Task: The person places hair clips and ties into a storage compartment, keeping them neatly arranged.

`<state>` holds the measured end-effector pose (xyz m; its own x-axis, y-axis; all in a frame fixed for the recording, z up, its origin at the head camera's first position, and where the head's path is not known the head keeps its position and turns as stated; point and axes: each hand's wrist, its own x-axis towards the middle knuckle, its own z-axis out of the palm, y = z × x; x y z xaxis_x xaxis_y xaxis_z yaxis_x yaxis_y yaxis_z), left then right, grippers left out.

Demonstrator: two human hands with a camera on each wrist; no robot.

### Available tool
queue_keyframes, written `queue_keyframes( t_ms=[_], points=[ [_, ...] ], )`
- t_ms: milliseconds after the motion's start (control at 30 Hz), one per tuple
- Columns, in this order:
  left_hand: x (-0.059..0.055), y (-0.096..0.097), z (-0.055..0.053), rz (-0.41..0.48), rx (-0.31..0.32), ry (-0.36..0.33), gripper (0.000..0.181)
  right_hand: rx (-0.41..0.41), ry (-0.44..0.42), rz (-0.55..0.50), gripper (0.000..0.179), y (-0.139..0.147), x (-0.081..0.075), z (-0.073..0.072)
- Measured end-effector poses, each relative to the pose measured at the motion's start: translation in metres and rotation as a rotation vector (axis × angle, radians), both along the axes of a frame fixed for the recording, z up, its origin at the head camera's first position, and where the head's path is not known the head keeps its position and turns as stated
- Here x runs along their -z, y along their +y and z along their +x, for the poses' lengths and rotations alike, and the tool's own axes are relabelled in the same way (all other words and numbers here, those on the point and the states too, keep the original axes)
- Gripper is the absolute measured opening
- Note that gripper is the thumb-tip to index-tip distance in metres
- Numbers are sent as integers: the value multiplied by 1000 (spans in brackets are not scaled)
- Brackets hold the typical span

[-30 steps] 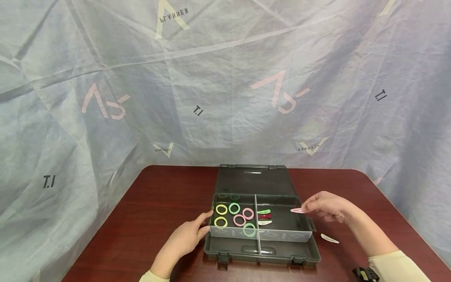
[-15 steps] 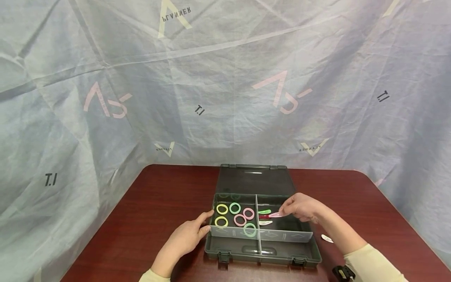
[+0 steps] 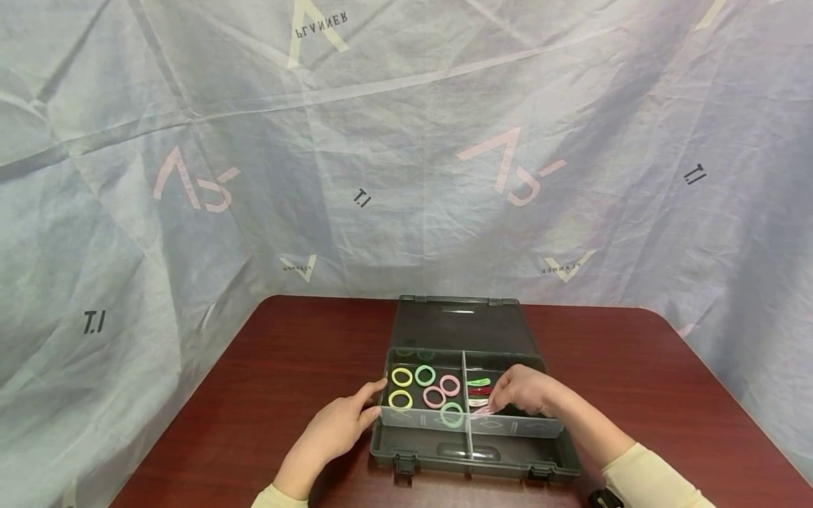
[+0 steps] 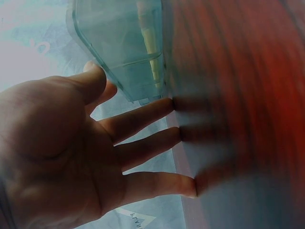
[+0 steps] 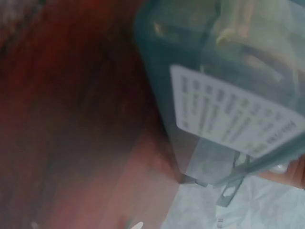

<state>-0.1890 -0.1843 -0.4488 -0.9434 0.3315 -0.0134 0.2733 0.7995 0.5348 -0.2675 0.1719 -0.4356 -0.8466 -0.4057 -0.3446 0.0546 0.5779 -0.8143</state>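
Observation:
My right hand (image 3: pixel 524 391) reaches into the right compartment of a smoky clear plastic box (image 3: pixel 521 450) and pinches a pink snap hair clip (image 3: pixel 483 410) low down, near the front partition. Just behind that clip lie a white hair clip (image 3: pixel 478 403), a red one (image 3: pixel 480 391) and a green one (image 3: pixel 479 382), side by side. My left hand (image 3: pixel 336 425) touches the box's left wall with thumb and index finger; its other fingers stretch straight to the table in the left wrist view. Yellow, green and pink hair ties (image 3: pixel 435 397) fill the left compartment.
The box's lid (image 3: pixel 460 324) lies folded back on the dark red table (image 3: pixel 305 346). Two latches (image 3: pixel 405 463) stick out at the front. A white label (image 5: pixel 233 112) is on the box's side in the right wrist view. Behind hangs a grey cloth (image 3: pixel 419 176).
My right hand has carried the pink hair clip leftward from the box's right edge, then down toward the front partition. The loose white clip on the table is now hidden. The left hand stays put.

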Motion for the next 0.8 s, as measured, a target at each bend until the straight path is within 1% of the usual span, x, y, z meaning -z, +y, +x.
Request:
queue_keyframes(
  t_ms=[167, 300, 533, 667, 800],
  points=[
    [0, 1, 0, -4, -3, -9, 52, 2, 52, 19, 6, -2, 6, 2],
    [-1, 1, 1, 3, -4, -5, 52, -12, 94, 42, 6, -3, 8, 3],
    [-1, 0, 2, 3, -9, -7, 52, -39, 196, 157, 19, -7, 10, 5],
    [-2, 1, 2, 7, -5, 6, 52, -31, 231, 205, 19, -10, 11, 7],
    [-3, 1, 2, 8, -1, 18, 52, -17, 250, 221, 17, -12, 11, 7]
  ],
)
